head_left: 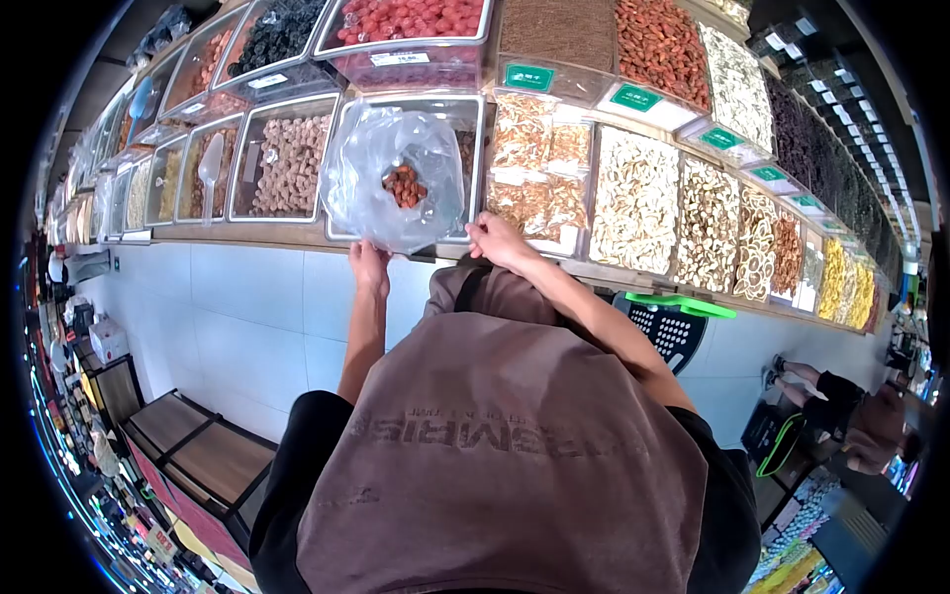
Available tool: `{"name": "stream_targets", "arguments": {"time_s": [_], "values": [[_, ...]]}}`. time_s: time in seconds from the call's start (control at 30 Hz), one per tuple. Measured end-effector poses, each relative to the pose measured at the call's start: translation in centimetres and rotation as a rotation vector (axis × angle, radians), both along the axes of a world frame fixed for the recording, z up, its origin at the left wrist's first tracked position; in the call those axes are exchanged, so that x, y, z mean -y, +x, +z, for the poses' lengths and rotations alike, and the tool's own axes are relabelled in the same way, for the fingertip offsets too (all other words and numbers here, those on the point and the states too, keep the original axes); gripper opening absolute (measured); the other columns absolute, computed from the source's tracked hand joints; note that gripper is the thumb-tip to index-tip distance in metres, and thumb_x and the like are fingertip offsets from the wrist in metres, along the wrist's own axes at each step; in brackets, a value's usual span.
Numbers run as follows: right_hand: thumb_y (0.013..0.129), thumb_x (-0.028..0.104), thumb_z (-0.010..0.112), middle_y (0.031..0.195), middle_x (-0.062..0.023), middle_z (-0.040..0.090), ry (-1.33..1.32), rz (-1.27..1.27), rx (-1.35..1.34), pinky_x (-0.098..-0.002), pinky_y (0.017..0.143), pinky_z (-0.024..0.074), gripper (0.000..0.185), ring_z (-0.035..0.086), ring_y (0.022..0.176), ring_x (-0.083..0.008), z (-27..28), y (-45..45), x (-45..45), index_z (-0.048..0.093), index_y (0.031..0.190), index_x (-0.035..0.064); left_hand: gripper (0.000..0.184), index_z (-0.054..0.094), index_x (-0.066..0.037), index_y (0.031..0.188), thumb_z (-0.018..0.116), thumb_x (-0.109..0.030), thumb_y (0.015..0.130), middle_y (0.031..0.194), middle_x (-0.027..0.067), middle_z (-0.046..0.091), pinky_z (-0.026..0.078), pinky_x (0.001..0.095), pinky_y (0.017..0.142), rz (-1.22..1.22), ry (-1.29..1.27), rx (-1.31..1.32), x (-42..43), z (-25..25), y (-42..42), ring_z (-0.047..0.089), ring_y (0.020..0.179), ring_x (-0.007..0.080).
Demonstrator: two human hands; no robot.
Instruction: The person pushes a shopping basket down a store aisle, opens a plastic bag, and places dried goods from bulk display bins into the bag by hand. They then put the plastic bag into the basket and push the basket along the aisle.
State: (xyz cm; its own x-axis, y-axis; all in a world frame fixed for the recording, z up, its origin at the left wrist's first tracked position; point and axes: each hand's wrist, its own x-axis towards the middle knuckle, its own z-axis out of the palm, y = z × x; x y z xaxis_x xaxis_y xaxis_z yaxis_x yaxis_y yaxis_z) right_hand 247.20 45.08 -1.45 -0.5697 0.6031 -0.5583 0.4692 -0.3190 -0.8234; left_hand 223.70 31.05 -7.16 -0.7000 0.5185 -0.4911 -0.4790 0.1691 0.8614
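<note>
A clear plastic bag [391, 163] with some reddish-brown dried pieces [406, 186] inside lies over a bin [473, 111] in the front row. My left hand [369, 265] is at the bag's lower left edge, its fingers pinched together on the plastic. To the right of the bag, my right hand [495, 241] is at the bin's front right corner, with its fingers curled closed. Whatever those fingers hold, if anything, is too small to make out.
Bins of mushroom slices [633, 198], packaged flakes [539, 168] and round brown nuts [289, 166] flank the bag. Red fruit [406, 20] fills a bin behind. A black basket with a green handle [683, 305] is at right. Another person [841, 406] stands farther right.
</note>
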Motion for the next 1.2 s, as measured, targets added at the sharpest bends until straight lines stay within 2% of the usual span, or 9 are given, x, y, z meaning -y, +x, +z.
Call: {"name": "stream_targets", "arguments": {"time_s": [0.1, 0.3, 0.53, 0.6, 0.77, 0.83, 0.97, 1.13, 1.2], "values": [[0.102, 0.022, 0.055, 0.077, -0.0091, 0.064, -0.037, -0.010, -0.005, -0.0316, 0.063, 0.0518, 0.027, 0.063, 0.065, -0.0153, -0.5, 1.0, 0.8, 0.058, 0.100, -0.0049, 0.016, 0.050, -0.008, 0.106, 0.049, -0.023, 0.101, 0.099, 0.0054, 0.059, 0.050, 0.0311, 0.067, 0.048, -0.005, -0.001, 1.6, 0.6, 2.1, 0.059, 0.084, 0.0173], [0.101, 0.025, 0.057, 0.078, -0.0091, 0.064, -0.013, 0.084, 0.033, -0.0318, 0.065, 0.0520, 0.030, 0.063, 0.068, -0.0155, -1.2, 2.2, 1.9, 0.057, 0.098, -0.0049, 0.021, 0.052, -0.003, 0.117, 0.053, -0.015, 0.100, 0.111, 0.0102, 0.063, 0.054, 0.0363, 0.087, 0.073, 0.078, -0.032, 3.5, 0.2, 3.2, 0.063, 0.102, 0.0216], [0.100, 0.027, 0.058, 0.077, -0.0099, 0.065, -0.043, 0.092, -0.037, -0.0320, 0.066, 0.0518, 0.030, 0.064, 0.067, -0.0155, -1.7, 2.5, 2.1, 0.058, 0.100, -0.0036, 0.022, 0.053, -0.003, 0.118, 0.054, -0.015, 0.099, 0.109, 0.0093, 0.064, 0.054, 0.0355, 0.087, 0.108, 0.037, -0.011, 3.7, 0.8, 3.2, 0.064, 0.097, 0.0207], [0.100, 0.027, 0.058, 0.077, -0.0098, 0.065, -0.044, 0.075, -0.050, -0.0320, 0.065, 0.0516, 0.030, 0.064, 0.067, -0.0153, -2.1, 2.7, 2.4, 0.058, 0.101, -0.0035, 0.022, 0.056, -0.005, 0.115, 0.055, -0.019, 0.098, 0.108, 0.0079, 0.066, 0.054, 0.0364, 0.086, -0.005, -0.020, 0.001, 4.5, 1.1, 2.3, 0.066, 0.095, 0.0213], [0.097, 0.032, 0.063, 0.075, -0.0095, 0.065, -0.072, 0.050, -0.170, -0.0318, 0.063, 0.0511, 0.035, 0.064, 0.066, -0.0145, -3.7, 3.7, 2.5, 0.059, 0.095, -0.0021, 0.020, 0.058, -0.010, 0.111, 0.057, -0.025, 0.097, 0.099, 0.0064, 0.068, 0.054, 0.0318, 0.076, -0.141, -0.272, -0.029, 8.0, 4.2, 0.1, 0.069, 0.097, 0.0216], [0.096, 0.036, 0.063, 0.077, -0.0099, 0.066, 0.017, 0.086, -0.170, -0.0314, 0.063, 0.0516, 0.039, 0.065, 0.068, -0.0161, -4.2, 4.8, 2.2, 0.059, 0.094, -0.0025, 0.019, 0.057, -0.011, 0.108, 0.057, -0.026, 0.098, 0.096, 0.0066, 0.067, 0.052, 0.0302, 0.073, -0.031, -0.394, -0.055, 9.7, 6.5, 0.1, 0.069, 0.094, 0.0203], [0.098, 0.037, 0.060, 0.079, -0.0082, 0.065, -0.147, 0.002, -0.215, -0.0297, 0.060, 0.0515, 0.040, 0.066, 0.066, -0.0146, -2.9, 6.9, 0.1, 0.056, 0.099, -0.0028, 0.023, 0.057, -0.010, 0.110, 0.058, -0.030, 0.097, 0.095, 0.0057, 0.065, 0.048, 0.0303, 0.075, 0.072, -0.482, -0.251, 11.2, 10.6, 0.5, 0.066, 0.087, 0.0190], [0.099, 0.038, 0.058, 0.084, -0.0093, 0.066, -0.211, -0.039, -0.176, -0.0293, 0.062, 0.0522, 0.040, 0.067, 0.074, -0.0147, -1.5, 7.0, -2.8, 0.057, 0.100, -0.0024, 0.028, 0.058, -0.008, 0.111, 0.056, -0.033, 0.098, 0.094, 0.0042, 0.065, 0.046, 0.0309, 0.079, 0.165, -0.319, -0.439, 5.3, 16.2, 1.0, 0.063, 0.087, 0.0151], [0.100, 0.036, 0.057, 0.087, -0.0111, 0.067, -0.154, -0.095, -0.193, -0.0298, 0.064, 0.0528, 0.039, 0.067, 0.076, -0.0160, -2.7, 6.2, -3.6, 0.057, 0.101, -0.0030, 0.025, 0.059, -0.004, 0.109, 0.055, -0.026, 0.100, 0.097, 0.0058, 0.065, 0.048, 0.0307, 0.077, 0.118, -0.152, -0.595, 1.1, 18.0, 0.4, 0.062, 0.088, 0.0146]]}}
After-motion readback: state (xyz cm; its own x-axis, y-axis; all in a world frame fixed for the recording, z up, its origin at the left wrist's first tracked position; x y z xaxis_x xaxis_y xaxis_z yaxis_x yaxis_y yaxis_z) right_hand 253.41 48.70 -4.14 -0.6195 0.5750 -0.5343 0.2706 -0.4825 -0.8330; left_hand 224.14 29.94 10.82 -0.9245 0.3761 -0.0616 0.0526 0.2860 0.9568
